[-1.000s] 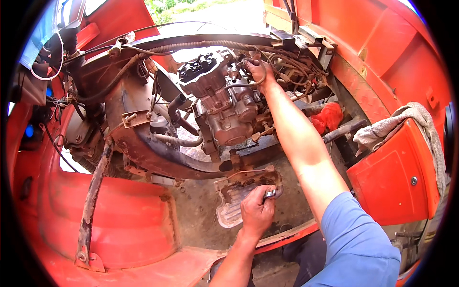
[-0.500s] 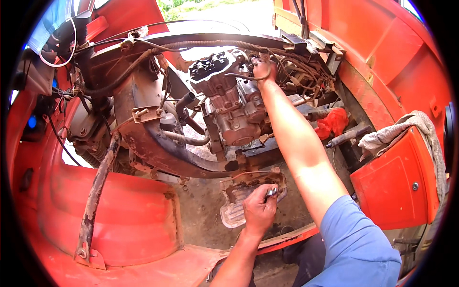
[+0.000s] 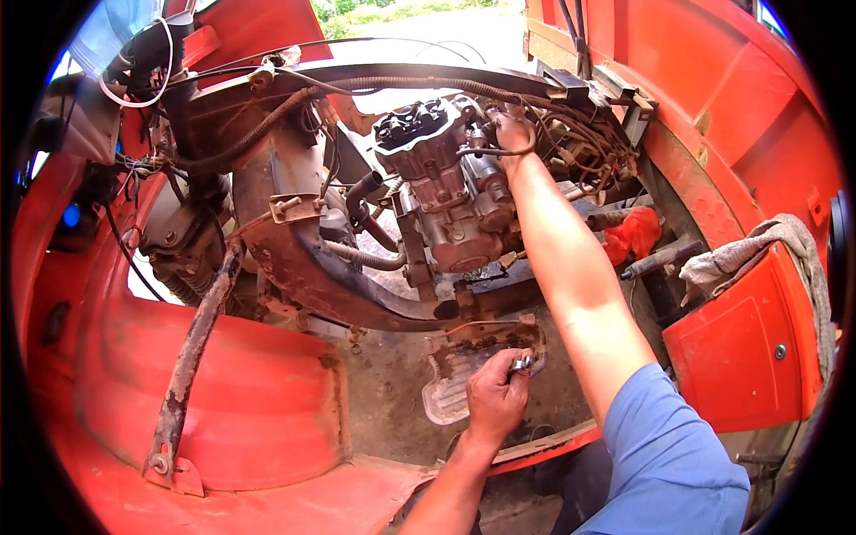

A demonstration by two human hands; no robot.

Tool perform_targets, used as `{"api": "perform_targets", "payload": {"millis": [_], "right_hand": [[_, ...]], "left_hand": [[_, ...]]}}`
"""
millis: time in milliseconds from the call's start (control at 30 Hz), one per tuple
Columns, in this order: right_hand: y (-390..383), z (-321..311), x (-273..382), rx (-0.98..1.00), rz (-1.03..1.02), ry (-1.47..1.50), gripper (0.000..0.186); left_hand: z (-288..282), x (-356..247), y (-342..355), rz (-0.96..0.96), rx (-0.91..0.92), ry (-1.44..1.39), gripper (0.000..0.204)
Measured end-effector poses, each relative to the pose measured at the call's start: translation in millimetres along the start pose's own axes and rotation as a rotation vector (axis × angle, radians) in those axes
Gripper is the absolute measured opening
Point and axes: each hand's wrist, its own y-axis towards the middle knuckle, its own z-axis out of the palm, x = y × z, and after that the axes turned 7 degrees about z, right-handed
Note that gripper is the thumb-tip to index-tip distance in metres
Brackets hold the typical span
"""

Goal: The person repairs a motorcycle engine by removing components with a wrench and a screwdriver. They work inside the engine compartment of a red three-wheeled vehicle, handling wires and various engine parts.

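- One grimy grey metal engine block (image 3: 450, 201) sits mid-frame inside the red vehicle body (image 3: 259, 401).
- Right hand (image 3: 511, 132) reaches to the engine's upper right among tangled wires (image 3: 580, 134); I cannot tell how its fingers stand.
- Left hand (image 3: 496, 397) has its fingers closed on one small shiny metal socket (image 3: 521, 363), above a rusty floor plate (image 3: 464, 374).
- One red rag (image 3: 635, 234) and one grey cloth (image 3: 758, 254) lie to the right.

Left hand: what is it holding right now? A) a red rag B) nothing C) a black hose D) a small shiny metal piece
D: the left hand is closed around a small shiny metal piece, low over the worn foot plate, while the right hand reaches up at the engine.
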Motion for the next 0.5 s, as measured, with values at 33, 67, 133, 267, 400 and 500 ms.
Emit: {"api": "perform_targets", "payload": {"millis": [33,67,133,267,400,500], "right_hand": [[-4.6,-2.3,5.7,0.113,0.032,0.098,0.028],[-10.1,-1.5,9.2,0.212,0.059,0.171,0.028],[-20.5,-2.9,9.9,0.347,0.103,0.252,0.030],[-7.9,-20.1,5.6,0.414,0.027,0.195,0.035],[-4.8,-27.4,-1.9,0.376,-0.010,0.002,0.049],[-16.0,-25.4,-2.6,0.358,0.051,-0.051,0.056]], "left_hand": [[0.9,0.2,-0.3,0.006,-0.003,-0.004,0.010],[0.4,-0.4,-0.6,-0.020,-0.003,0.002,0.010],[-1.2,-2.1,-0.5,-0.067,-0.001,0.012,0.010],[6.0,0.2,1.4,-0.040,0.022,0.007,0.011],[7.3,2.2,2.0,-0.037,0.032,0.029,0.011],[7.5,2.4,-0.6,-0.047,0.052,0.021,0.011]]}}
